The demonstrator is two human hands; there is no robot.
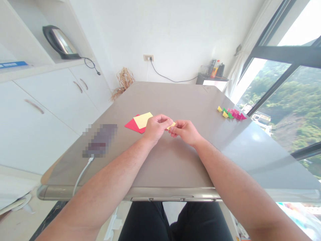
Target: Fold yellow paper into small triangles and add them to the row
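Note:
A small folded piece of yellow paper [171,126] is pinched between my two hands above the middle of the table. My left hand [157,127] grips its left end with thumb and fingers. At its right end my right hand [185,130] closes on it; the fingers cover much of the paper. Just left of my left hand lie a flat pale yellow sheet [142,119] and, partly under it, a red sheet [132,126]. Several small folded paper pieces [233,114] in yellow, green and pink stand grouped toward the table's right edge.
The grey table [173,160] spans the view before me. On its left lies a blurred-out dark device [101,140] with a white cable [82,174]. A low cabinet [213,80] holding bottles stands behind, windows are at right, and a kettle [62,42] sits on a shelf.

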